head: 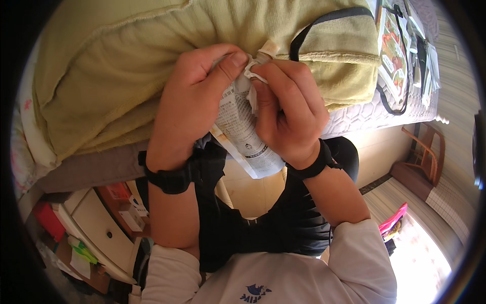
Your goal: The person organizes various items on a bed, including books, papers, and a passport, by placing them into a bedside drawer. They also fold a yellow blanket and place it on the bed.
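Observation:
My left hand (197,87) grips the upper left edge of a crumpled white printed sheet or packet (243,133), its thumb bent over the top. On the other side, the fingers of my right hand (290,102) pinch a bunched white piece (253,72) at the top of it. A twisted, brown-stained end (269,48) sticks out above my right fingers. Small dark print covers the face of the packet, which hangs over my lap. Brownish stains mark its left strip. My fingertips partly hide how the bunched piece joins the rest.
A yellow-green blanket (114,87) with a black strap (322,19) lies over the quilted mattress (353,117) before me. Picture sheets (395,57) rest at right. A white cabinet (102,224) stands low left, and a wooden chair (425,152) is far right.

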Motion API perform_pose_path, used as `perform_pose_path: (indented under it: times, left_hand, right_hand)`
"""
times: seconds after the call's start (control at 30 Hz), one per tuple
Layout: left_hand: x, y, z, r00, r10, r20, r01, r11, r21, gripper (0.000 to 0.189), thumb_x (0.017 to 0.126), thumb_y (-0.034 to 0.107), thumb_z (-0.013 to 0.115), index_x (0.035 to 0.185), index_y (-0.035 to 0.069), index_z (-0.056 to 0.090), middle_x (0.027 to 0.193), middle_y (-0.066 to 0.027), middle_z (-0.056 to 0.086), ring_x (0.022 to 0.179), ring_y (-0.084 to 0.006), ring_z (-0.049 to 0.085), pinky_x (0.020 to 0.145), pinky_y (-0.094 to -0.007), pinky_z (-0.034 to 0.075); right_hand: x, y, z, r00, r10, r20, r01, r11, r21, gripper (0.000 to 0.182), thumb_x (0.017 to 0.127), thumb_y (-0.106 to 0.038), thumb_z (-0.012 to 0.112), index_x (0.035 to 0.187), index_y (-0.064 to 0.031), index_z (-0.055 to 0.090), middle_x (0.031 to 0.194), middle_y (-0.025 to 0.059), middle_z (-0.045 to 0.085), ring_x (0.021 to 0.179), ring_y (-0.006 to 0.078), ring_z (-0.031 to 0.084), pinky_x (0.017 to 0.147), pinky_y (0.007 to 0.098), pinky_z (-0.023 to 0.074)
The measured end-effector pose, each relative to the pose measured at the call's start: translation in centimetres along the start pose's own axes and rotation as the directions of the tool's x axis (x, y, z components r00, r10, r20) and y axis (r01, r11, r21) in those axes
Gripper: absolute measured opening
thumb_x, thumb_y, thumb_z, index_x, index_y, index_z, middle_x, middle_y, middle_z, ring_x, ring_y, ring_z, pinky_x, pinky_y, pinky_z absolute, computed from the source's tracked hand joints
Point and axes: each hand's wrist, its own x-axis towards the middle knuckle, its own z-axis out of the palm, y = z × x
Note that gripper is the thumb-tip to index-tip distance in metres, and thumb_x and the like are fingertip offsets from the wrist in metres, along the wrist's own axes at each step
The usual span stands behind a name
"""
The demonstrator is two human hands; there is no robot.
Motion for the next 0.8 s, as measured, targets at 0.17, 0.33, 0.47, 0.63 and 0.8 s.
perform_pose_path:
  times: [0.17, 0.33, 0.47, 0.63, 0.8]
  left_hand:
    - [0.2, -0.4, -0.5, 0.998, 0.043, 0.038, -0.045, 0.996, 0.074, 0.023, 0.096, 0.016, 0.057, 0.093, -0.006, 0.062, 0.073, 0.0025, 0.057, 0.07, -0.0037, 0.049, 0.063, -0.0203, 0.041]
    - [0.2, 0.0, -0.2, 1.0, -0.011, 0.013, 0.012, 0.998, -0.059, 0.02, 0.093, 0.015, 0.061, 0.093, -0.005, 0.063, 0.074, 0.0017, 0.058, 0.07, -0.004, 0.05, 0.062, -0.0209, 0.042]
    - [0.0, 0.3, -0.3, 0.998, 0.049, 0.027, -0.048, 0.998, -0.041, 0.017, 0.085, 0.009, 0.068, 0.095, -0.004, 0.065, 0.078, -0.001, 0.064, 0.073, -0.0054, 0.057, 0.065, -0.0216, 0.047]
    - [-0.2, 0.0, -0.1, 0.986, 0.161, -0.052, -0.153, 0.979, 0.132, 0.023, 0.078, 0.002, 0.071, 0.101, -0.004, 0.066, 0.085, -0.005, 0.069, 0.077, -0.0078, 0.062, 0.068, -0.023, 0.051]
    - [-0.2, 0.0, -0.2, 0.98, 0.157, -0.123, -0.145, 0.984, 0.1, 0.026, 0.076, 0.0, 0.069, 0.102, -0.004, 0.068, 0.085, -0.0056, 0.07, 0.075, -0.0073, 0.062, 0.067, -0.0235, 0.051]
  right_hand:
    - [-0.3, -0.4, -0.7, 0.995, 0.027, 0.1, -0.028, 1.0, 0.008, 0.025, 0.071, 0.007, 0.064, 0.095, 0.0, 0.065, 0.087, 0.0091, 0.06, 0.066, 0.0211, 0.061, 0.052, 0.0284, 0.0488]
    - [0.2, -0.1, -0.3, 0.997, 0.073, -0.022, -0.073, 0.997, 0.028, 0.021, 0.074, 0.007, 0.065, 0.094, -0.0012, 0.065, 0.087, 0.0095, 0.06, 0.067, 0.022, 0.061, 0.054, 0.0286, 0.0498]
    - [0.2, 0.1, -0.6, 0.988, 0.147, -0.039, -0.145, 0.989, 0.043, 0.017, 0.078, 0.004, 0.067, 0.094, -0.0022, 0.065, 0.087, 0.0097, 0.061, 0.066, 0.023, 0.061, 0.055, 0.0293, 0.0501]
    - [1.0, -0.7, -0.9, 0.978, 0.203, 0.041, -0.204, 0.979, 0.022, 0.017, 0.078, 0.003, 0.068, 0.094, -0.0024, 0.066, 0.086, 0.0094, 0.06, 0.067, 0.0236, 0.062, 0.056, 0.0309, 0.0506]
    - [1.6, -0.9, -0.7, 0.992, 0.095, 0.088, -0.089, 0.994, -0.069, 0.025, 0.074, 0.005, 0.067, 0.097, -0.0017, 0.065, 0.089, 0.0089, 0.06, 0.067, 0.0241, 0.063, 0.057, 0.0318, 0.0522]
